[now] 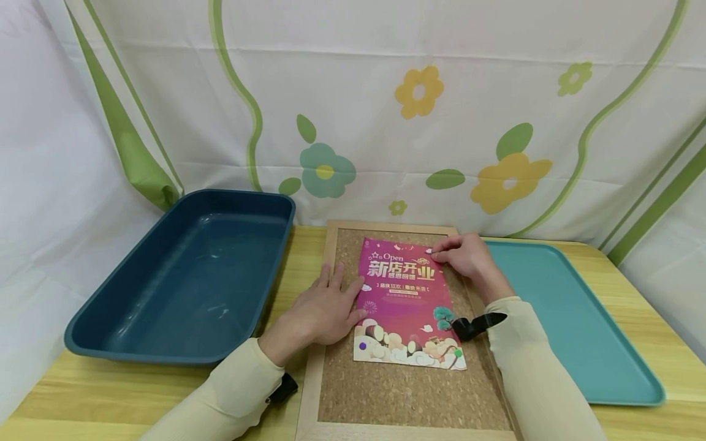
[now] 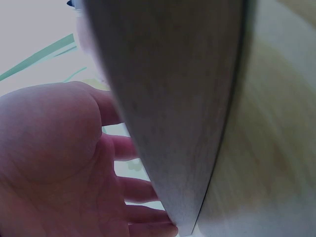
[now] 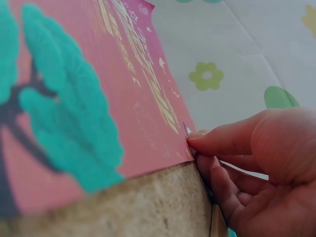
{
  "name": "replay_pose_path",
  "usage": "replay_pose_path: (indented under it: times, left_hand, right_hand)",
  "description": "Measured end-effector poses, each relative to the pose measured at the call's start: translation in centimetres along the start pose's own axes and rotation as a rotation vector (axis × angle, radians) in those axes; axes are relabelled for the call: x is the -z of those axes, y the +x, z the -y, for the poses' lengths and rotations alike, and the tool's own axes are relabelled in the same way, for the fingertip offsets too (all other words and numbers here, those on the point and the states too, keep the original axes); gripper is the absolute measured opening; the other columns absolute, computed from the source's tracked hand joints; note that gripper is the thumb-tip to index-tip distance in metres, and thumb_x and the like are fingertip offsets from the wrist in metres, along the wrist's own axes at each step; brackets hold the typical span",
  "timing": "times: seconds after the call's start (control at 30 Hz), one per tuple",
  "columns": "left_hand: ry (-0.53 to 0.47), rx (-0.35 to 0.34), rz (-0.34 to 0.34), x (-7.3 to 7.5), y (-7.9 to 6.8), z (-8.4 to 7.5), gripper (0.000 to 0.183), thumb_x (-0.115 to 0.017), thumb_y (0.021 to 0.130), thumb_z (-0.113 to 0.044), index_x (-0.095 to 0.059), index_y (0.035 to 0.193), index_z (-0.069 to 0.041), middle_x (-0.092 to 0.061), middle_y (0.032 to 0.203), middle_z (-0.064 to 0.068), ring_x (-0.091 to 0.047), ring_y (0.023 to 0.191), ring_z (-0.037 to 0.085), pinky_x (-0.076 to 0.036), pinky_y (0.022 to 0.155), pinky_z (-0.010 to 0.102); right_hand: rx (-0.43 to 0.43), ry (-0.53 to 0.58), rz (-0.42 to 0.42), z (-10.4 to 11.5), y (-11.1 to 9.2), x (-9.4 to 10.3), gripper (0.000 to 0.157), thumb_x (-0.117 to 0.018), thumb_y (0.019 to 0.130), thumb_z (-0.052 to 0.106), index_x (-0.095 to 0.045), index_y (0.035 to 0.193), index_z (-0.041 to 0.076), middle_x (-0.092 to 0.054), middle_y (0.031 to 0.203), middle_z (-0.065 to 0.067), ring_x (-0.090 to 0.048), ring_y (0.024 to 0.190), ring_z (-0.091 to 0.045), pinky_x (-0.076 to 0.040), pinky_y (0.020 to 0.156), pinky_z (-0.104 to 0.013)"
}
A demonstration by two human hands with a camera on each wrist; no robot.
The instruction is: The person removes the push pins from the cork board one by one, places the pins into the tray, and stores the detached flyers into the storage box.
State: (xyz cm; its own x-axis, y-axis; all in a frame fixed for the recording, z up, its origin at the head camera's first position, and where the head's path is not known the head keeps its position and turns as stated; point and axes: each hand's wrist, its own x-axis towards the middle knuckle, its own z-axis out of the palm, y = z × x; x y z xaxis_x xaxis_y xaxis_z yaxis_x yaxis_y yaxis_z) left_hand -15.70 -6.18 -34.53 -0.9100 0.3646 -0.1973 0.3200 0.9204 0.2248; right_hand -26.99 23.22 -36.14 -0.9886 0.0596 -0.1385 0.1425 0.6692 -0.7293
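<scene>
Pinching poster (image 1: 405,312) at one o'clock with right grip (image 1: 469,260), resting spread left grip (image 1: 326,309) at nine; showing pins (image 1: 362,346) at seven and five, seemingly needing top ones.

My head cam looks forward and down at the wood-framed brown cork board (image 1: 413,398). Left wrist cam's super close, low along its wooden side (image 2: 168,98); right one's peering across the pink printed paper poster (image 3: 138,113), which head also catches.

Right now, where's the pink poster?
In the head view, the poster lies on the corkboard right of centre, the left hand at its left edge, the right hand at its upper right corner.
</scene>
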Motion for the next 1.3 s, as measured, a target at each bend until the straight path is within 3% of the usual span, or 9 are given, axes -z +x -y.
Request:
replay_pose_path:
  times: [0.53, 0.87, 1.03, 1.3]
  left_hand:
    - [-0.002, -0.009, -0.004, 0.0, 0.0, 0.1, 0.069, -0.056, 0.108, -0.045, -0.035, 0.167, -0.017, -0.020, 0.176, 0.025, -0.015, 0.164, 0.049, -0.030, 0.131, 0.054]
    - [-0.005, 0.001, -0.002, 0.0, -0.1, 0.1, 0.070, -0.056, 0.108, -0.045, -0.035, 0.168, -0.017, -0.021, 0.176, 0.025, -0.015, 0.164, 0.049, -0.029, 0.132, 0.054]
    - [-0.002, 0.005, 0.002, 0.0, -0.1, 0.0, 0.070, -0.056, 0.108, -0.046, -0.034, 0.168, -0.017, -0.020, 0.176, 0.024, -0.015, 0.164, 0.049, -0.029, 0.132, 0.054]
    - [-0.006, -0.002, 0.003, 0.1, -0.2, 0.0, 0.071, -0.057, 0.107, -0.045, -0.034, 0.168, -0.017, -0.020, 0.176, 0.024, -0.015, 0.164, 0.049, -0.030, 0.131, 0.054]
  right_hand:
    - [0.021, 0.075, 0.045, 0.1, -0.5, 0.6, 0.027, -0.072, 0.102, 0.023, -0.078, 0.118, 0.002, -0.063, 0.132, -0.018, -0.054, 0.119, -0.030, -0.047, 0.086, -0.034]
    - [0.026, 0.109, 0.050, 0.2, -0.7, 1.0, 0.028, -0.072, 0.102, 0.022, -0.076, 0.119, 0.000, -0.072, 0.103, -0.003, -0.065, 0.090, -0.020, -0.057, 0.075, -0.026]
    - [0.036, 0.129, 0.060, 0.1, -0.8, 1.5, 0.030, -0.072, 0.102, 0.022, -0.074, 0.121, -0.001, -0.075, 0.091, 0.000, -0.068, 0.084, -0.016, -0.058, 0.074, -0.027]
    - [0.040, 0.124, 0.055, 0.2, -1.2, 2.2, 0.031, -0.067, 0.105, 0.023, -0.072, 0.123, -0.001, -0.079, 0.090, 0.004, -0.072, 0.081, -0.013, -0.056, 0.075, -0.028]
